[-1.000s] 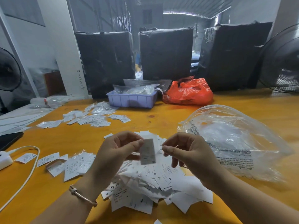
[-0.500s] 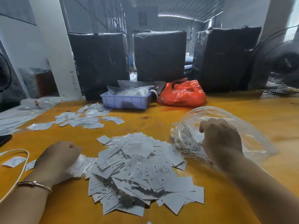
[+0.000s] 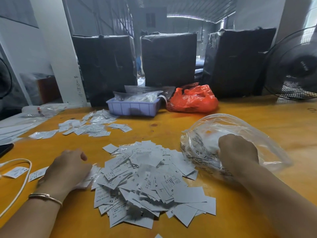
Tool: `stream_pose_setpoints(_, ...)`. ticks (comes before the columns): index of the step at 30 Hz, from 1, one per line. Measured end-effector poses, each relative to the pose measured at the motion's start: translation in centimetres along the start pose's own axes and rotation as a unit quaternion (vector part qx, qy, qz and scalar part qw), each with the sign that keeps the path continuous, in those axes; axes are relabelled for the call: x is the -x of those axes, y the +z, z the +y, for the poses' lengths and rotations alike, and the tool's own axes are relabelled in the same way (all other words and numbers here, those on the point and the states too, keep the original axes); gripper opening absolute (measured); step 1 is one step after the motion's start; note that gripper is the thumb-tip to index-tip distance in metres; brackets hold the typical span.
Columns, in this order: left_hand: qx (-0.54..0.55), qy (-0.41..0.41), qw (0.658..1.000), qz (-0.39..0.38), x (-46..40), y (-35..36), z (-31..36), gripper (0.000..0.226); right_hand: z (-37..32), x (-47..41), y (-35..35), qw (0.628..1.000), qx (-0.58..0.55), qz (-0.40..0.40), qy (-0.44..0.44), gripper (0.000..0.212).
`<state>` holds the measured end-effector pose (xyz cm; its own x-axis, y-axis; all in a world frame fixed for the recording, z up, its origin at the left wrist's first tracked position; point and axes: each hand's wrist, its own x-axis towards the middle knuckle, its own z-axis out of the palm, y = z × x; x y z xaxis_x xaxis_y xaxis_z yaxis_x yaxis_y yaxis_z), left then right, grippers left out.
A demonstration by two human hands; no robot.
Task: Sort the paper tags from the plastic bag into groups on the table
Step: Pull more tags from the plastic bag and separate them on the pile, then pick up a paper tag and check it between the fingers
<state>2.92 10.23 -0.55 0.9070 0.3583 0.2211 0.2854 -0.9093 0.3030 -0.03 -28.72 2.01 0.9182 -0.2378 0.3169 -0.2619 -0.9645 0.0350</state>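
Three black bundles [image 3: 168, 59], fan [image 3: 295, 64] — orange bag [image 3: 193, 100]

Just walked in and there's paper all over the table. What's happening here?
A person is sorting paper tags. Their right hand reaches into a clear plastic bag, while the left hand rests on small tags beside the big unsorted pile. A few groups already lie farther back on the orange table.
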Motion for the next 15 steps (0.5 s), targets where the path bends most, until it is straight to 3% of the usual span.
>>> stream_pose_setpoints(4, 0.026, 0.030, 0.998, 0.039, 0.4, 0.0, 0.7, 0.023, 0.2, -0.2, -0.1, 0.999, -0.031, 0.042, -0.003, 0.011)
stream_pose_setpoints(6, 0.061, 0.069, 0.993, 0.068, 0.9, -0.1, 1.4, 0.021, 0.1, -0.3, -0.1, 0.995, -0.065, 0.078, -0.008, 0.007)
stream_pose_setpoints(9, 0.128, 0.137, 0.979, 0.085, 2.1, -0.3, 3.0, 0.013, 0.0, -0.1, 0.0, 0.983, -0.133, 0.128, -0.014, 0.017)
stream_pose_setpoints(12, 0.199, 0.197, 0.957, 0.078, 3.5, -0.2, 4.4, 0.013, 0.0, 0.0, -0.1, 0.964, -0.188, 0.184, -0.024, 0.019)
stream_pose_setpoints(15, 0.243, 0.240, 0.937, 0.071, 4.8, -0.1, 5.5, 0.015, -0.6, 0.3, -0.7, 0.930, -0.219, 0.291, -0.050, 0.013)
